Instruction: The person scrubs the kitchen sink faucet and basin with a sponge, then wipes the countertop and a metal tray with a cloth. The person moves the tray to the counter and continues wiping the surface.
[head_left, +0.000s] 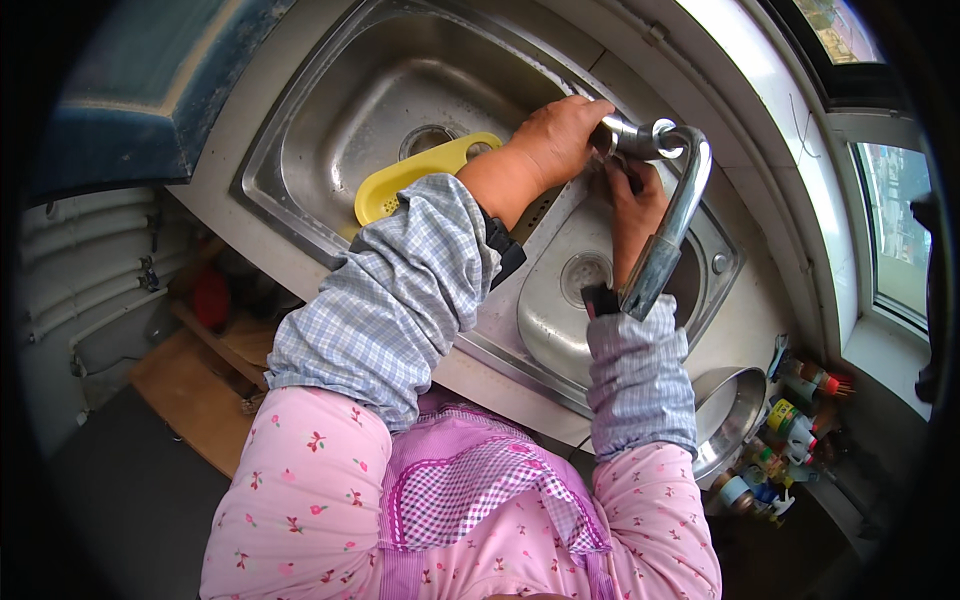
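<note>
A chrome faucet (636, 138) stands at the back of a stainless steel double sink (480, 330). My left hand (559, 139) reaches over the left basin and is curled around the left end of the faucet body. Below that body, my right hand (639, 196) has its thumb and fingers bent close to the faucet's base; whether they pinch something is hidden. The curved spout (697, 172) arches in front of my right wrist and ends in a grey sleeve (651, 277). A yellow plastic strainer (409, 176) lies in the left basin, partly behind my left forearm.
Right of the sink stand a metal bowl (731, 416) and several bottles (791, 424). A window (896, 217) and a pipe along the wall (739, 127) border the back. Left are a dark blue panel (150, 90), white pipes (97, 225) and a brown board (195, 390).
</note>
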